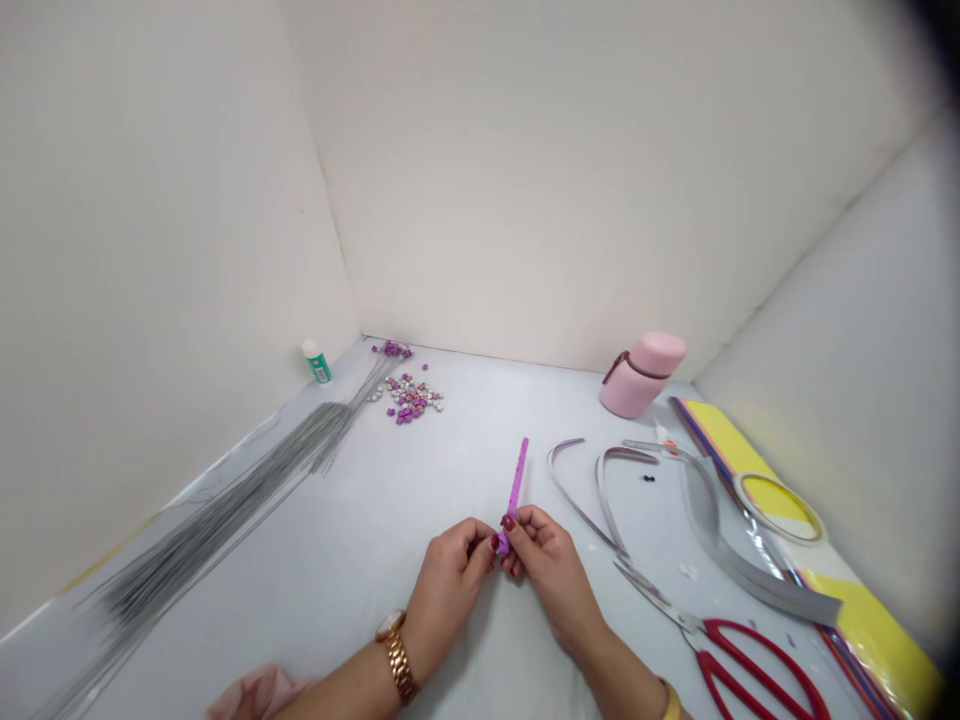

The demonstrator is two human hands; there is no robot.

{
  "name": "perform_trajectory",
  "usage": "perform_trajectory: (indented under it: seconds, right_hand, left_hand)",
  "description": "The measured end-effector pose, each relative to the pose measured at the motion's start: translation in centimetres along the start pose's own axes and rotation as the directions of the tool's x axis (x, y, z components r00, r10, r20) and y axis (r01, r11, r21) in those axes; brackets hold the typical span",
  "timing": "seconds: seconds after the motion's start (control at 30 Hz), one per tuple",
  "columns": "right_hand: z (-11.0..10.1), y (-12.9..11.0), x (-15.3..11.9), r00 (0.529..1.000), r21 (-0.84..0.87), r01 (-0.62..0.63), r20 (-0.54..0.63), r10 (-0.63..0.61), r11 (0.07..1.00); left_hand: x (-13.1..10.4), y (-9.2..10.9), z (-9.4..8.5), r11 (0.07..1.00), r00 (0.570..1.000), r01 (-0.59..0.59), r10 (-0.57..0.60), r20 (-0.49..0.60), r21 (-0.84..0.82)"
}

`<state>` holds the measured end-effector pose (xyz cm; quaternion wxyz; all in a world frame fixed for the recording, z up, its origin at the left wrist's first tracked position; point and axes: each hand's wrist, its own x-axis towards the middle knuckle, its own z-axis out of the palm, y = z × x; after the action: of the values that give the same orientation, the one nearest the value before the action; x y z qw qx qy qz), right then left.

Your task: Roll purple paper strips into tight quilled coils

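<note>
A narrow purple paper strip (518,476) rises from between my two hands, its lower end folded into a small knot. My left hand (459,570) pinches the folded end between thumb and fingertips. On the other side of the fold, my right hand (546,565) grips the same strip with its thumb on top. The two hands nearly touch at the fold, and the fingertips partly cover it. A pile of small purple and silver folded pieces (412,398) lies farther back on the white table (450,460).
Grey wires (225,520) stretch along the left, near a glue stick (316,362). At right are a pink bottle (637,380), loose curved strips (606,490), red-handled scissors (701,628), a grey ribbon (742,570), a tape roll (814,520) and yellow sheets (885,630).
</note>
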<state>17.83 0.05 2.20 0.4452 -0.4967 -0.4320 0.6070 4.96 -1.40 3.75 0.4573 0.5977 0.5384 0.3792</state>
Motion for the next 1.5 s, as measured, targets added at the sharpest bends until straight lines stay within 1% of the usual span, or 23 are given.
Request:
perform_trajectory:
  seconds: [0.1,0.17,0.33,0.4,0.5,0.57,0.63,0.7,0.77,0.83,0.9,1.0,1.07,1.13,1.23,1.3,1.37,1.4,1.47,1.5]
  right_hand:
    - [0.0,-0.1,-0.1,1.000,-0.002,-0.006,0.006,0.006,1.000]
    - [0.1,-0.2,-0.2,1.000,0.000,-0.008,0.011,0.008,1.000]
    - [0.3,-0.4,-0.3,1.000,0.022,-0.004,0.016,0.004,1.000]
    - [0.3,-0.4,-0.3,1.000,0.030,0.001,0.014,-0.002,1.000]
    - [0.3,-0.4,-0.3,1.000,0.039,0.011,0.015,-0.012,0.999]
    - [0.2,-0.5,-0.4,0.999,0.033,0.037,-0.012,-0.037,0.999]
    - [0.1,-0.8,-0.5,0.994,0.005,0.084,-0.069,-0.083,0.996]
    - [0.0,-1.1,-0.7,0.986,-0.050,0.122,-0.104,-0.127,0.991]
    - [0.0,-1.3,-0.8,0.985,-0.111,0.141,-0.083,-0.151,0.984]
    - [0.0,-1.4,-0.9,0.986,-0.155,0.148,-0.047,-0.157,0.977]
    - [0.1,-1.3,-0.9,0.989,-0.160,0.135,-0.041,-0.143,0.978]
    - [0.1,-1.0,-0.7,0.998,-0.087,0.052,-0.033,-0.055,0.995]
    - [0.1,-0.9,-0.5,1.000,-0.031,-0.021,0.007,0.021,0.999]
    - [0.1,-0.8,-0.4,0.997,-0.008,-0.064,0.046,0.064,0.998]
    - [0.1,-0.6,-0.3,0.995,-0.011,-0.065,0.069,0.066,0.998]
    - [0.1,-0.6,-0.3,0.997,-0.009,-0.054,0.060,0.055,0.998]
    - [0.1,-0.5,-0.4,0.999,-0.039,-0.024,0.032,0.026,0.999]
    - [0.1,-0.5,-0.4,1.000,-0.080,0.004,0.019,-0.002,0.997]
    - [0.2,-0.5,-0.6,0.997,-0.224,0.079,-0.007,-0.083,0.971]
    - [0.2,-0.4,-0.7,0.990,-0.317,0.121,-0.026,-0.136,0.941]
  left_hand:
    - [0.1,-0.1,-0.1,1.000,0.998,0.011,-0.010,-0.061,0.003]
    - [0.1,-0.2,-0.2,1.000,0.997,0.004,-0.003,-0.076,0.009]
    - [0.0,-0.1,-0.3,0.994,0.991,-0.058,0.069,-0.114,0.092]
    - [-0.1,0.0,-0.3,0.992,0.990,-0.078,0.089,-0.109,0.096]
    - [-0.1,-0.1,-0.2,0.994,0.993,-0.078,0.084,-0.083,0.076]
    - [-0.1,-0.3,-0.3,0.992,0.993,-0.070,0.079,-0.084,0.104]
    - [0.0,-0.5,-0.3,0.982,0.990,-0.085,0.102,-0.096,0.167]
    - [0.1,-0.8,-0.5,0.963,0.982,-0.131,0.158,-0.100,0.238]
    - [0.2,-1.0,-0.6,0.939,0.972,-0.181,0.216,-0.091,0.293]
    - [0.2,-1.0,-0.8,0.920,0.965,-0.210,0.249,-0.081,0.332]
    - [0.3,-0.9,-0.9,0.910,0.963,-0.216,0.259,-0.078,0.353]
    - [0.3,-0.9,-1.0,0.918,0.962,-0.217,0.260,-0.088,0.333]
    - [0.3,-0.9,-0.9,0.928,0.960,-0.218,0.259,-0.104,0.301]
    - [0.2,-0.9,-0.9,0.932,0.960,-0.217,0.259,-0.112,0.291]
    - [0.3,-0.9,-1.0,0.918,0.959,-0.225,0.267,-0.091,0.327]
    - [0.3,-0.9,-1.1,0.901,0.955,-0.239,0.285,-0.078,0.362]
    - [0.3,-0.8,-1.2,0.876,0.948,-0.259,0.311,-0.067,0.408]
    - [0.3,-0.9,-1.2,0.861,0.944,-0.267,0.323,-0.060,0.432]
    - [0.3,-0.9,-1.3,0.831,0.937,-0.286,0.346,-0.041,0.477]
    - [0.3,-1.0,-1.3,0.816,0.933,-0.296,0.358,-0.031,0.497]
